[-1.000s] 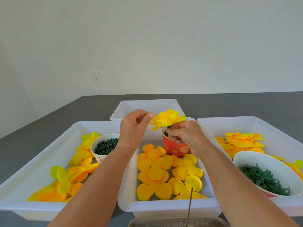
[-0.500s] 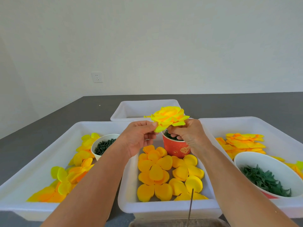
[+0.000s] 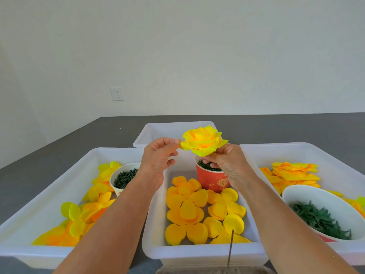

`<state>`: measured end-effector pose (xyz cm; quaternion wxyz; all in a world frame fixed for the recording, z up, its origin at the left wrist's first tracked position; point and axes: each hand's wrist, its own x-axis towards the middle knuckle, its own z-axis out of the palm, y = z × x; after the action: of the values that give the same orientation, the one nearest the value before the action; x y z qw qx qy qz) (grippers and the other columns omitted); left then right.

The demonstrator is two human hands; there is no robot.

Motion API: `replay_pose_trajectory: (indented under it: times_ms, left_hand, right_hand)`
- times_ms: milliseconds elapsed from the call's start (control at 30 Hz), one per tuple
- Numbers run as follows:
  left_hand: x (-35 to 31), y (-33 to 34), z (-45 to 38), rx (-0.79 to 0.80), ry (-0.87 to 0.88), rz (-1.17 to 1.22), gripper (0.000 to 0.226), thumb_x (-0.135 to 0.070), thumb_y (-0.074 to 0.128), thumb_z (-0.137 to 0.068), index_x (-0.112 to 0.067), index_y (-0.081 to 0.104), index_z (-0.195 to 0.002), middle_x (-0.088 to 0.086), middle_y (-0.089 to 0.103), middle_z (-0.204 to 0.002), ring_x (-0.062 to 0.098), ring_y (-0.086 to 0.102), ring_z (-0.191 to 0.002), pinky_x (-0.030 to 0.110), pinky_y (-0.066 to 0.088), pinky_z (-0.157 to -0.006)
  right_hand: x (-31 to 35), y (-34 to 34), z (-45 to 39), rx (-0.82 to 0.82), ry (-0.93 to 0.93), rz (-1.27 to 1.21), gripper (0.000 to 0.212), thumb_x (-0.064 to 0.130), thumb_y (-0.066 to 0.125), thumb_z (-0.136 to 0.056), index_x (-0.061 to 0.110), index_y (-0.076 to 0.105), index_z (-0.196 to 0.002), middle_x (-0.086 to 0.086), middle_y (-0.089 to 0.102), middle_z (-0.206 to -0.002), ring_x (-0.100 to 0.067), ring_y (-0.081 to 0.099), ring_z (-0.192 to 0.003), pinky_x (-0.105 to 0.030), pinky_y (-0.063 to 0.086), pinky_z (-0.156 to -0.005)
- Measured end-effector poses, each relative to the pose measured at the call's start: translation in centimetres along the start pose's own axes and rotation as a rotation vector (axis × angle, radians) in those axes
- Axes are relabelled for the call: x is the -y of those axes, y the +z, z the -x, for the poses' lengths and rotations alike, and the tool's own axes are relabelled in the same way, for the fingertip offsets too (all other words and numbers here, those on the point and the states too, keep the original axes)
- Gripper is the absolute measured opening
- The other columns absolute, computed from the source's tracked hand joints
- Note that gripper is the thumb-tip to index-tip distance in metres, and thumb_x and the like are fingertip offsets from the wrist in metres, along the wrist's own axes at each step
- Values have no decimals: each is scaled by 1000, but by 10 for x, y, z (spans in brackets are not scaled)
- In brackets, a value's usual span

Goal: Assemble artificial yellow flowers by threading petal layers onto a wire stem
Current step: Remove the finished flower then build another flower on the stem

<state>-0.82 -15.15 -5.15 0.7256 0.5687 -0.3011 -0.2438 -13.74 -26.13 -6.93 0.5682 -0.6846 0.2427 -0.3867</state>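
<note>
Now my right hand point(image 3: 227, 165) is gripping the yellow flower point(image 3: 203, 140) from underneath, fingers curled below the bloom, while my left hand point(image 3: 160, 155) is pinching the edge of an outer petal between thumb and fingertips. It is sitting upright above the red cup point(image 3: 212, 179), its layered petals glowing orange at the heart and paling to lemon-green at the tips. I am holding it over the middle tray point(image 3: 156, 230), where loose orange petal layers point(image 3: 189, 208) are lying around a thin wire stem point(image 3: 230, 248) standing near the front edge.
</note>
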Motion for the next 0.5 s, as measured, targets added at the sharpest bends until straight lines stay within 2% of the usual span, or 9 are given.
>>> replay_pose_trajectory:
  times_ms: [100,167,233,300,333,400,500]
  left_hand:
    - [1,1,-1,5,-43,-35,16,-26,63,-87,-17,69,-74,-4,67,-72,13,55,-76,25,43,-63]
    - [2,2,-2,31,-76,-56,19,-26,59,-89,-14,68,-76,-2,66,-73,13,56,-77,26,43,-64]
    - [1,2,-3,71,-101,-54,20,-23,56,-91,-13,66,-77,-1,65,-73,12,57,-74,25,43,-63]
    - [1,2,-3,119,-147,-39,18,-18,53,-90,-13,64,-77,0,63,-74,12,56,-74,25,43,-63]
    - [1,1,-2,139,-173,-25,17,-16,53,-90,-13,64,-77,0,63,-75,12,56,-74,25,43,-63]
    - [1,0,-3,158,-206,1,14,-12,53,-89,-12,64,-79,1,63,-76,11,56,-73,24,44,-64]
    - [1,-1,-3,136,-194,15,13,-7,57,-87,-11,62,-75,1,64,-70,11,56,-70,23,43,-63]
  right_hand:
    - [0,0,-1,-39,-68,127,19,5,71,-77,18,67,-63,-2,67,-64,-8,56,-58,-20,47,-60]
    - [-2,0,-2,-32,-139,217,23,1,71,-77,19,67,-63,6,65,-61,-3,57,-56,-17,44,-58]
    - [-4,0,-4,-32,-210,281,12,2,70,-79,11,71,-71,9,64,-63,-1,57,-58,-16,44,-60]
    - [-6,0,-5,-45,-267,316,4,2,69,-80,3,73,-80,1,65,-70,-2,57,-59,-18,46,-62]
    - [-7,0,-5,-51,-295,331,5,2,70,-80,1,73,-82,0,64,-71,0,58,-57,-15,46,-61]
    - [-8,0,-5,-67,-341,354,7,-1,68,-80,-2,73,-84,7,61,-68,9,58,-54,-2,41,-54]
    - [-7,-1,-5,-62,-347,340,7,-3,68,-79,-1,73,-84,28,56,-56,16,56,-55,2,39,-53]
